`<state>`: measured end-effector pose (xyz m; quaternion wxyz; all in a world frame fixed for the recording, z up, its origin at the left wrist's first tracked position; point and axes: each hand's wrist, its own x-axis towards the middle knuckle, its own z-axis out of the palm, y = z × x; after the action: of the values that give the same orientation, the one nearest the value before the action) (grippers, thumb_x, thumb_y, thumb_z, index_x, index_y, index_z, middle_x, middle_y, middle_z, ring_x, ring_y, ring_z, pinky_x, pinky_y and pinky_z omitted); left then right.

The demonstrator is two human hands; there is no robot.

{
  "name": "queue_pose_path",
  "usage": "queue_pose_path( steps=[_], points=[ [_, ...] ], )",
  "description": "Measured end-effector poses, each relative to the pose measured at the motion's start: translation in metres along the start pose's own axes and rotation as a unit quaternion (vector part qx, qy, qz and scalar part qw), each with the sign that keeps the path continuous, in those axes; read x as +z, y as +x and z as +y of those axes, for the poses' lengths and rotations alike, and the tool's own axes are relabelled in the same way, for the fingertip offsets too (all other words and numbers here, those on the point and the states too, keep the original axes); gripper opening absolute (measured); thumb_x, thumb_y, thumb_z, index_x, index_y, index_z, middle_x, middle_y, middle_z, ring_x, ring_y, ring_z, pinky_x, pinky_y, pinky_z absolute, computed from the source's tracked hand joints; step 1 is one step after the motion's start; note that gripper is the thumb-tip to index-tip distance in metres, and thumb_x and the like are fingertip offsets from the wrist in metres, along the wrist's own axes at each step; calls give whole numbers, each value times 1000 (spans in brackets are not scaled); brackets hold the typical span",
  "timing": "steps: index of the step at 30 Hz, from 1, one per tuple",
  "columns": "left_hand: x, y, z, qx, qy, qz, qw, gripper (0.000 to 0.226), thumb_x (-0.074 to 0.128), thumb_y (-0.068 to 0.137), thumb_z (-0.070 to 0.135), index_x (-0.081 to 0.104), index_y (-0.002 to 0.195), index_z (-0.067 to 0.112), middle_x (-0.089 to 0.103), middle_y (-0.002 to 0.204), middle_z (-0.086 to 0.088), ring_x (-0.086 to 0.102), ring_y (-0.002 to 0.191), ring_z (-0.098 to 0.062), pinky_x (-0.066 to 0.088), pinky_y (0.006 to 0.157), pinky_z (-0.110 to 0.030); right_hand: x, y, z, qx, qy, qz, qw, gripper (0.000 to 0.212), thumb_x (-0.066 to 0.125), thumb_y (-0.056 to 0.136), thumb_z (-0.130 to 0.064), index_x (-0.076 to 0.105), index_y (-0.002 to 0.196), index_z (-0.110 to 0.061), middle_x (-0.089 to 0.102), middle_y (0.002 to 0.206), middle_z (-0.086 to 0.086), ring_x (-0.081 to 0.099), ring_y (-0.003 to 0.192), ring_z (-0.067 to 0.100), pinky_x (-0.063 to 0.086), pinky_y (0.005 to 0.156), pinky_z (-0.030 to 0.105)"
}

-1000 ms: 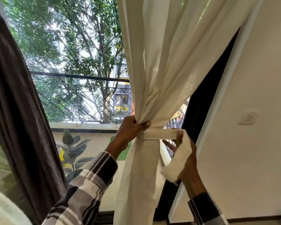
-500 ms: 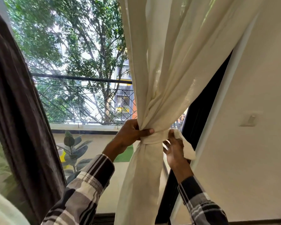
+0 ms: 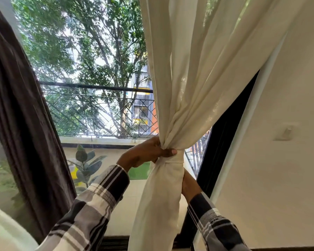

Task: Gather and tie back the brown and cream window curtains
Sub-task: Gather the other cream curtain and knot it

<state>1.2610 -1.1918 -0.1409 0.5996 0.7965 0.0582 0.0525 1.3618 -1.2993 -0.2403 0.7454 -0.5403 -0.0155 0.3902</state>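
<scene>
The left hand point(image 3: 145, 153) grips the gathered cream curtain point(image 3: 192, 87) at its tie-back band point(image 3: 172, 159), thumb pressing. The right hand point(image 3: 188, 183) sits behind, below the band, its fingers hidden. The tying step seems underway; next, securing the band, then the brown curtain point(image 3: 20, 124).

No readable text, label, brand, number or sign shows anywhere in view

Cream curtain point(image 3: 185, 87) bunched by tie-back point(image 3: 172, 159); brown curtain point(image 3: 22, 124) hangs left.
</scene>
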Motion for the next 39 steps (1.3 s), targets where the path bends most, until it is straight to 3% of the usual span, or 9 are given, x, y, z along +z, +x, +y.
queue_pose_path(
  steps=[3,5,11,16,19,22,25,30,39],
  points=[
    [-7,-1,5,-18,34,-36,999,36,72,87,28,59,115,10,64,103,-18,58,85,-31,49,68,-43,-6,-1,1,20,-22,-30,999,24,46,100,-20,59,103,0,66,96,18,66,75,20,57,64,30],
    [-12,0,8,-39,53,-66,996,47,73,85,34,58,117,4,63,96,-15,55,79,-31,47,61,-40,-6,-7,-2,32,-31,-18,999,30,37,105,-17,58,91,-1,68,69,13,59,72,22,50,64,31],
    [-13,7,15,-73,190,-78,976,47,61,89,46,53,124,17,63,109,-8,66,93,-25,58,82,-37,-5,-8,-12,26,-85,-46,995,31,37,106,-19,59,88,-5,68,54,2,66,53,11,54,54,24],
    [-10,4,21,-64,268,-77,958,32,52,94,50,49,114,26,61,85,5,67,76,-22,57,66,-32,3,-17,-8,-161,-83,64,981,29,49,99,-25,65,82,-9,68,66,4,66,62,17,55,60,29],
    [-11,4,18,-35,303,-68,950,35,50,96,50,51,114,20,62,74,3,66,62,-23,54,58,-30,-3,-35,18,-433,-167,291,837,8,58,92,-29,64,94,-24,67,90,-6,63,82,12,53,72,28],
    [-15,9,14,9,334,-37,942,31,49,96,51,55,101,20,59,68,1,61,58,-24,55,67,-38,4,-67,52,-615,-258,233,707,12,59,91,-32,62,95,-21,59,82,-8,57,75,5,45,67,16],
    [-16,16,7,14,349,-3,937,39,48,93,59,57,98,22,64,77,-8,62,63,-25,56,68,-40,16,-70,78,-533,-395,147,734,30,66,83,-57,64,102,-34,62,76,-16,61,68,3,51,61,20],
    [-5,18,6,8,373,54,926,38,45,94,58,57,102,23,70,81,-9,70,66,-27,56,71,-34,38,-64,85,-424,-460,188,757,76,56,66,-85,53,122,-34,63,105,-21,60,90,1,47,75,17],
    [11,20,-2,11,296,158,942,37,47,94,48,61,109,17,69,93,-10,69,70,-28,60,71,-42,60,-53,84,-411,-349,276,795,29,70,87,-31,60,113,-22,72,98,-5,70,89,20,45,68,25]
  ],
)
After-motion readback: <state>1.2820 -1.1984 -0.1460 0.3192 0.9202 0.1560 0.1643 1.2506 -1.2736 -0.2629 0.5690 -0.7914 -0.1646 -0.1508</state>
